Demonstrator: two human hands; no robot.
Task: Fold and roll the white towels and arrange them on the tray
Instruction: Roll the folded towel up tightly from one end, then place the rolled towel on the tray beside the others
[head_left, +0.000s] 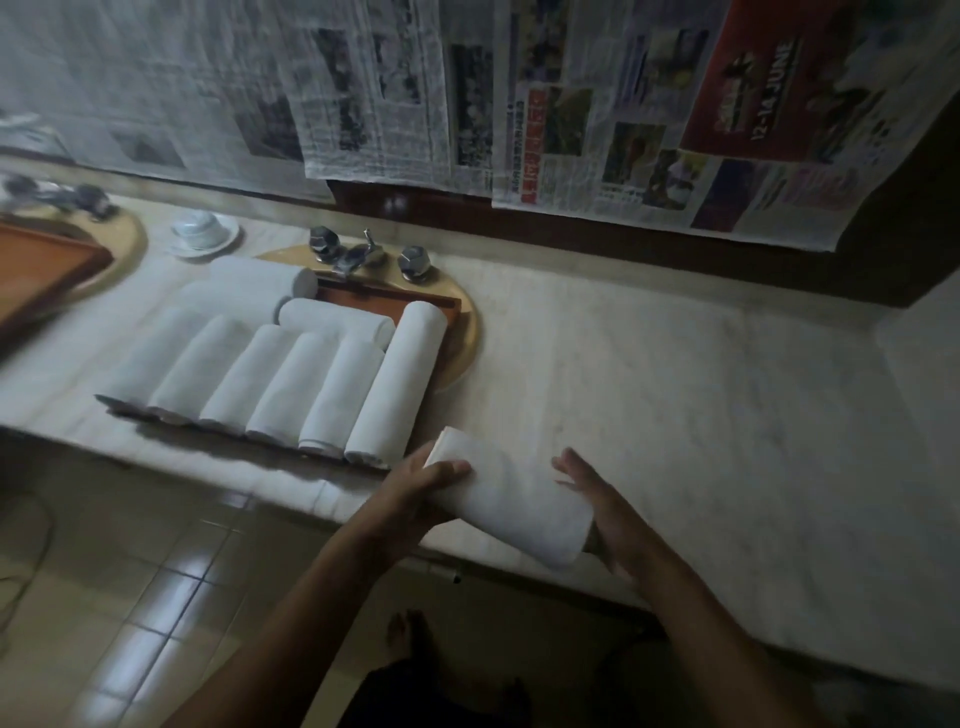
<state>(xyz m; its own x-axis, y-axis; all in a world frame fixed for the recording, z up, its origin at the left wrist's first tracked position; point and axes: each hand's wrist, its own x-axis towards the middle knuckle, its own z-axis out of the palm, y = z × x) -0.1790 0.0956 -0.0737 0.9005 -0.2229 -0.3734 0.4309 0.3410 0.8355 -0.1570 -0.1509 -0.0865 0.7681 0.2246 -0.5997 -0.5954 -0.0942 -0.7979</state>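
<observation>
In the lower centre of the frame, a rolled towel (511, 499) is held between both hands just above the front edge of the pale marble counter (701, 395). It lies slanted, with its far end toward the tray and its near end toward the lower right. The left hand (415, 493) grips the roll from the left: the thumb lies over the top and the fingers curl underneath. The right hand (597, 512) is flat against the roll's right side and near end, its fingers straight and slightly spread, so it presses rather than clasps.

Just up and left of the held roll is the orange-brown tray (387, 300), which lies on the counter at centre left. A row of 6 rolls (291, 387) lies side by side across it, and the held roll's far end is near the rightmost one. Behind the row, crosswise rolls (335, 322) lie toward the wall; at least 2 are plain to see.

Beyond the tray are a metal tap (363, 254) with 2 knobs and, to its left, a white cup (203, 233) on a saucer. A second orange tray (41, 270) is cut off by the left edge. Newspaper sheets (519, 104) cover the wall along the top. The tiled floor (130, 597) fills the lower left, and a bare foot (410, 631) shows at bottom centre.
</observation>
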